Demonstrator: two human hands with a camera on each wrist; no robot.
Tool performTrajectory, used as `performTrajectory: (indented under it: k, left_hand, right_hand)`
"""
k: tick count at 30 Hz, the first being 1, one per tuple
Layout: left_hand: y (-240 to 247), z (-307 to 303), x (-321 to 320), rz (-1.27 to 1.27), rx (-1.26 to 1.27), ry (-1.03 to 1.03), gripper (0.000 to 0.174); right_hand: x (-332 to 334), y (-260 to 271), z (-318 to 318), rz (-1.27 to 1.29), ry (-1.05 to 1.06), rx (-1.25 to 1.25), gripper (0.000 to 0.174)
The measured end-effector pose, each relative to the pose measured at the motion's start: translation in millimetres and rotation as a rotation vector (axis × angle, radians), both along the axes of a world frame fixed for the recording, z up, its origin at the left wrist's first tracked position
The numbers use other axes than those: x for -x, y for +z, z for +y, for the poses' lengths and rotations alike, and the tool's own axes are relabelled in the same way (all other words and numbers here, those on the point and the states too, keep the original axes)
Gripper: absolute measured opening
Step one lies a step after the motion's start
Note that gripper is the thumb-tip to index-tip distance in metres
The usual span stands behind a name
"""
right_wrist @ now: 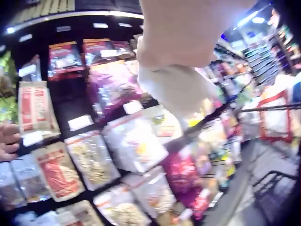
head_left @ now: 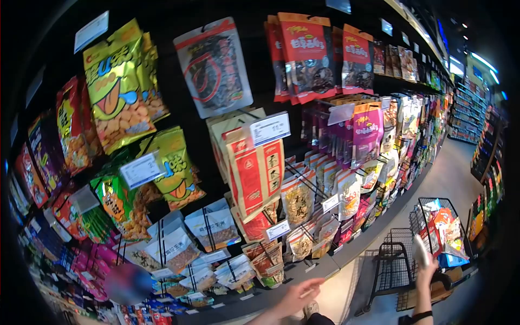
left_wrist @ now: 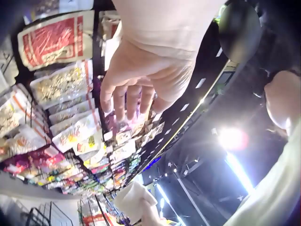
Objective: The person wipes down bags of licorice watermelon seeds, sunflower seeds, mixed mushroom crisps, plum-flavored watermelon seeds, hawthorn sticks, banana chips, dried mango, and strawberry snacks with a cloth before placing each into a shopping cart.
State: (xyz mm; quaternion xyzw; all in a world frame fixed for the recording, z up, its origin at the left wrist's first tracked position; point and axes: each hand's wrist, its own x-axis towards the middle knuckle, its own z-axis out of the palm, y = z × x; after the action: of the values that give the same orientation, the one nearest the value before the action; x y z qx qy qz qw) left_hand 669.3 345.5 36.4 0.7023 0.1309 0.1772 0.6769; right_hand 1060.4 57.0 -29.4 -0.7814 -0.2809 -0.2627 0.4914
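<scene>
The right hand (head_left: 426, 270) grips a white item (head_left: 420, 250) near the wire cart (head_left: 391, 261) — the left hand (head_left: 298, 298), fingers loosely extended, holds nothing beside the packets (head_left: 264, 263).

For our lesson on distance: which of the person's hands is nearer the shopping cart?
Right. In the head view, the right hand overlaps the shopping cart; the left hand is farther off, toward the snack shelves.

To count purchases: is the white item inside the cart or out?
Out: the right hand holds the white item, clear of the cart.
</scene>
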Motion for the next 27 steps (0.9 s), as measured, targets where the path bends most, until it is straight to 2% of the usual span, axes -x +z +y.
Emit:
performTrajectory:
  k: [1, 3, 4, 5, 6, 7, 9, 11, 12, 14, 15, 17, 18, 19, 21, 27]
  left_hand:
    - [18, 4, 8, -0.058, -0.053, 0.114, 0.037]
    - [62, 15, 24, -0.094, -0.326, 0.414, 0.032]
    - [68, 29, 30, -0.106, -0.389, 0.525, 0.034]
    - [70, 45, 32, -0.115, -0.455, 0.635, 0.037]
    - [81, 58, 31, -0.178, -0.463, 0.754, 0.043]
    - [95, 72, 29, -0.242, -0.473, 0.874, 0.049]
    - [118, 102, 23, -0.111, -0.812, 1.111, 0.064]
    - [135, 131, 10, -0.034, -1.007, 1.247, 0.072]
    - [134, 146, 3, -0.016, -1.014, 1.266, 0.072]
    - [127, 169, -10, -0.323, -0.416, 1.051, 0.073]
    - [133, 165, -16, -0.315, -0.428, 1.065, 0.073]
    - [146, 156, -25, -0.316, -0.185, 1.042, 0.069]
    - [138, 158, -25, -0.309, -0.265, 1.101, 0.059]
    - [146, 146, -23, -0.285, -0.142, 1.014, 0.048]
    - [152, 124, -22, -0.318, 0.011, 0.959, 0.040]
    - [163, 54, -30, -0.423, 0.141, 0.930, 0.042]
  right_hand:
    - [31, 27, 51, 0.074, 0.126, -0.064, 0.023]
    - [75, 95, 123, 0.402, 0.553, 0.121, 0.022]
    - [112, 140, 160, 0.761, 0.643, 0.020, 0.026]
    - [108, 127, 199, 0.584, 0.860, -0.121, 0.029]
    - [122, 137, 235, 0.706, 0.948, -0.259, 0.032]
    - [122, 137, 269, 0.754, 1.080, -0.277, 0.038]
    - [133, 152, 333, 0.968, 1.312, -0.283, 0.044]
    - [158, 181, 379, 1.015, 1.435, -0.302, 0.043]
    - [158, 181, 406, 1.056, 1.482, -0.274, 0.043]
    - [162, 186, 433, 1.204, 1.580, -0.215, 0.043]
    - [164, 192, 436, 1.312, 1.629, -0.181, 0.043]
    - [166, 190, 439, 1.244, 1.693, -0.179, 0.042]
    - [166, 191, 430, 1.187, 1.729, -0.176, 0.042]
    - [164, 191, 423, 1.133, 1.765, -0.166, 0.042]
    - [157, 185, 407, 1.060, 1.841, -0.123, 0.044]
    - [133, 181, 349, 1.059, 1.946, -0.078, 0.049]
